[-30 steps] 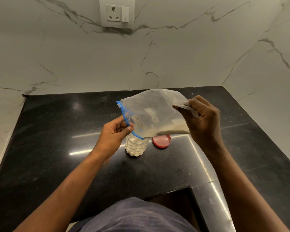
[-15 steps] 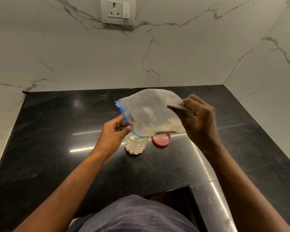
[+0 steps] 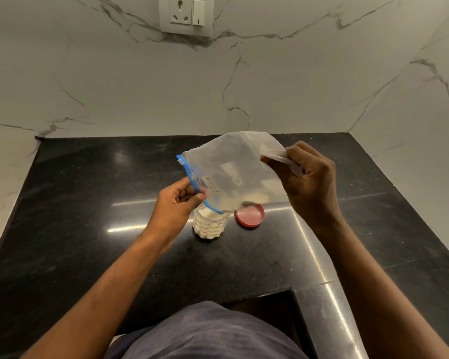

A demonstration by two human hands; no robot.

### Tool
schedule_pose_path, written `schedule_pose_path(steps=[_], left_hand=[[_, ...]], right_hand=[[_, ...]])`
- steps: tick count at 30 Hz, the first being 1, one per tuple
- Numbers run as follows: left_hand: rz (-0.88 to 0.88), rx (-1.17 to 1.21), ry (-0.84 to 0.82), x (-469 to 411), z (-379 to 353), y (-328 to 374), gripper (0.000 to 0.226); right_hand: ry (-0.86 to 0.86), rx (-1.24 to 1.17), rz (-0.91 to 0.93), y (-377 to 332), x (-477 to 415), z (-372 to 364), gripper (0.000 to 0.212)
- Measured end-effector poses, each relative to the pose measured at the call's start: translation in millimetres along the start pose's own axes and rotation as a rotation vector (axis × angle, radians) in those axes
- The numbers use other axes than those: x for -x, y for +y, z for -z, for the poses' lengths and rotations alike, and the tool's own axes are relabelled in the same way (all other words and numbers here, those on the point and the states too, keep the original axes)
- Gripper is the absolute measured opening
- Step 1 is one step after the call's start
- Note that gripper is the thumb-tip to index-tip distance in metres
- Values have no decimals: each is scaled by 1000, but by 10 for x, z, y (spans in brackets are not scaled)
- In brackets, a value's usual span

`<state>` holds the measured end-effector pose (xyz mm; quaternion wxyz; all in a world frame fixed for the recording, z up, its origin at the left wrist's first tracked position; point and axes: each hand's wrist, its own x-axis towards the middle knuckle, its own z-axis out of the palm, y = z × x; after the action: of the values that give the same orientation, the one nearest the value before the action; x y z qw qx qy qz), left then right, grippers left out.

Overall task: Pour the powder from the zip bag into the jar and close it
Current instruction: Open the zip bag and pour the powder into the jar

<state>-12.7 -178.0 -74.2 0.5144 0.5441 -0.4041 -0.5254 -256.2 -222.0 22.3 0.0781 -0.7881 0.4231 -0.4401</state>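
A clear zip bag (image 3: pixel 233 172) with a blue zip strip is tilted mouth-down over a small ribbed glass jar (image 3: pixel 210 225) that stands on the black counter and holds pale powder. A little powder lies along the bag's lower edge. My left hand (image 3: pixel 178 206) pinches the blue zip edge just above the jar's mouth. My right hand (image 3: pixel 310 185) grips the bag's raised bottom corner, higher and to the right. The red lid (image 3: pixel 250 215) lies flat on the counter just right of the jar, partly behind the bag.
The black granite counter (image 3: pixel 101 255) fills a corner between white marble walls. A socket and switch plate (image 3: pixel 186 15) is on the back wall. The counter's front edge has a cut-out (image 3: pixel 270 307) near my body.
The bag, both hands and the jar keep nearly the same pose. The view has shifted slightly, and the powder in the bag looks a little less.
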Motion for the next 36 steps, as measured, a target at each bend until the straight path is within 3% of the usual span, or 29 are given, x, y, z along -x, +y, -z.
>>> schedule_pose_path(steps=[3,5,9,11,15,18,24,32,36], left_hand=[[6,2,14,-12,1,-16,36],[21,18,42,-18,6,-31,35],[47,40,68,-32,34,-66,34],[57,39,69,-48,38,-76,34],[50,36,80,-56,26,-86,35],[34,36,82,-50,11,-92,35],[21,49,107,-45,27,-132,29],[-6,41,121,-51,17,-195,29],[-12,60,115,-47,12,-195,33]], right_hand=[[-52,-23,-35,-20,-8,-11,34],[-113,-94,-155,7,-10,45,37],[-375,-179,-423,130,122,204,61],[-435,-216,-458,150,218,226,57],[-278,-284,-420,124,281,267,34],[-156,-310,-392,82,290,254,30],[-168,-447,-437,120,308,252,41],[15,-335,-363,38,323,296,15],[-69,-359,-360,-43,322,213,17]])
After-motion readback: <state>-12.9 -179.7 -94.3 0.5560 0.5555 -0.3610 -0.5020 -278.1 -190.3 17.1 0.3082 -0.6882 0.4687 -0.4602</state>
